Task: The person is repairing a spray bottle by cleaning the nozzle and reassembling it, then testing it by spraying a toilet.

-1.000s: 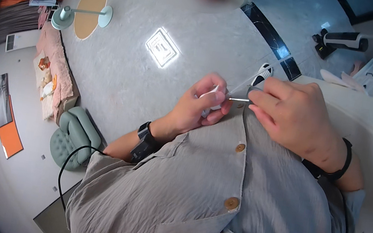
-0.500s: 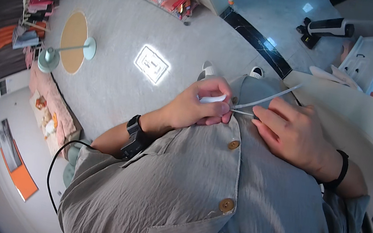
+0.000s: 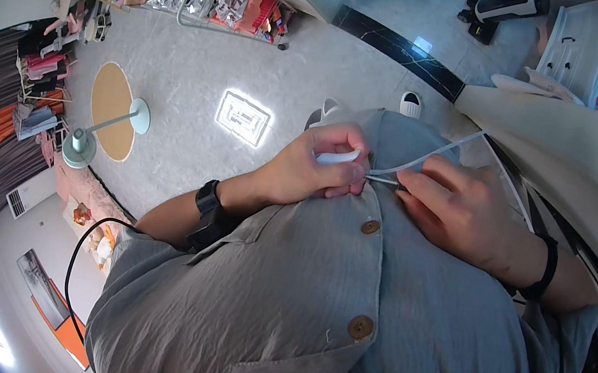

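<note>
I see a grey shirt (image 3: 281, 294), the right hand (image 3: 462, 206) over its front, the left hand (image 3: 326, 167) just beside. A thin pale strip (image 3: 443, 151) slants between them. The left clamps a small white piece (image 3: 339, 158); the right pinches a slim metal rod (image 3: 383, 180) reaching the left's fingertips.

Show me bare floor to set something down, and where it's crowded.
Grey floor lies bare between the loaded rack, the floor lamp and the shoes. It is crowded on the rack and between the left hand and right hand, where a thin rod and whitish strip run.
</note>
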Demonstrator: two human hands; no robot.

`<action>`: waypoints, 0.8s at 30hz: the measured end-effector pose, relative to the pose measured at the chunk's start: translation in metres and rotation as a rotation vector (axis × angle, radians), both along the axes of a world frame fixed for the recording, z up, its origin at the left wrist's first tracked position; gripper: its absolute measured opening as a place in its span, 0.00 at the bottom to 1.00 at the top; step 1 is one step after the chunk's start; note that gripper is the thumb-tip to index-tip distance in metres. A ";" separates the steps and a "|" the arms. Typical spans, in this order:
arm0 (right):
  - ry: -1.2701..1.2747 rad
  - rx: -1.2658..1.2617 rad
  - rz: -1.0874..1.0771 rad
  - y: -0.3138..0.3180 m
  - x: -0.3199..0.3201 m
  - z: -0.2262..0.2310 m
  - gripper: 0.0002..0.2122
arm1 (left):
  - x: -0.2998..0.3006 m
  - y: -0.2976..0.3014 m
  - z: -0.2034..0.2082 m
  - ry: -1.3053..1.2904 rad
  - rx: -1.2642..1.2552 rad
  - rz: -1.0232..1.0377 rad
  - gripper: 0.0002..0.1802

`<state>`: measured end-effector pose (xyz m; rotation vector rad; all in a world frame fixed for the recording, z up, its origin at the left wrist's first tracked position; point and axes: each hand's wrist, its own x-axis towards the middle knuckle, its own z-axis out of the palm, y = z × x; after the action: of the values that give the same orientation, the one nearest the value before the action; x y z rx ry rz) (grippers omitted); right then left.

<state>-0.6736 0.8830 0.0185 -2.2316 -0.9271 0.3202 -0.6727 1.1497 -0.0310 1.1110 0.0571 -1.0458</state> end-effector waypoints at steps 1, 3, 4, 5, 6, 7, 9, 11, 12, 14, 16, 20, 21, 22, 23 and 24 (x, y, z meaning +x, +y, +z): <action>-0.003 0.006 0.007 0.000 0.002 0.000 0.06 | 0.001 0.000 0.002 0.024 -0.003 0.013 0.05; -0.005 0.013 0.016 0.001 0.005 0.000 0.06 | 0.002 -0.002 0.005 0.050 -0.005 0.027 0.05; -0.006 0.015 0.027 0.001 0.006 0.000 0.06 | 0.002 -0.003 0.006 0.037 0.025 0.022 0.05; -0.007 0.017 0.039 0.000 0.007 0.000 0.05 | 0.002 -0.005 0.007 0.023 0.056 0.017 0.06; -0.006 0.017 0.042 0.000 0.009 0.000 0.05 | 0.002 -0.005 0.006 0.025 0.056 0.020 0.06; 0.005 0.014 0.051 0.000 0.010 0.000 0.05 | 0.001 -0.005 0.005 0.012 0.053 0.027 0.05; 0.017 0.011 0.062 0.000 0.011 0.001 0.05 | -0.001 -0.006 0.005 0.000 0.051 0.035 0.05; 0.013 0.024 0.061 0.000 0.013 0.002 0.05 | 0.000 -0.006 0.006 0.008 0.058 0.043 0.05; 0.013 0.025 0.063 0.000 0.014 0.001 0.05 | 0.000 -0.006 0.006 0.008 0.059 0.044 0.05; 0.029 0.039 0.069 0.001 0.015 0.001 0.05 | 0.001 -0.006 0.006 0.010 0.056 0.045 0.05; 0.024 0.037 0.071 0.002 0.015 0.000 0.05 | 0.000 -0.004 0.004 0.019 0.034 0.059 0.04; 0.041 0.026 0.078 0.003 0.016 0.003 0.05 | 0.000 -0.004 0.003 0.012 0.006 0.067 0.04; 0.040 0.026 0.077 0.004 0.015 0.003 0.05 | 0.000 -0.003 0.002 0.011 0.006 0.067 0.04; 0.039 0.014 0.068 0.004 0.015 0.003 0.05 | 0.001 -0.003 0.001 0.008 0.013 0.071 0.04; 0.038 0.002 0.058 0.005 0.015 0.002 0.05 | 0.002 -0.002 0.000 0.004 0.020 0.076 0.04; 0.037 0.001 0.055 0.005 0.015 0.002 0.05 | 0.003 -0.002 0.000 0.003 0.019 0.073 0.04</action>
<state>-0.6585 0.8884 0.0206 -2.1948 -0.9696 0.3846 -0.6693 1.1480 -0.0309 1.1168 0.1097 -0.9842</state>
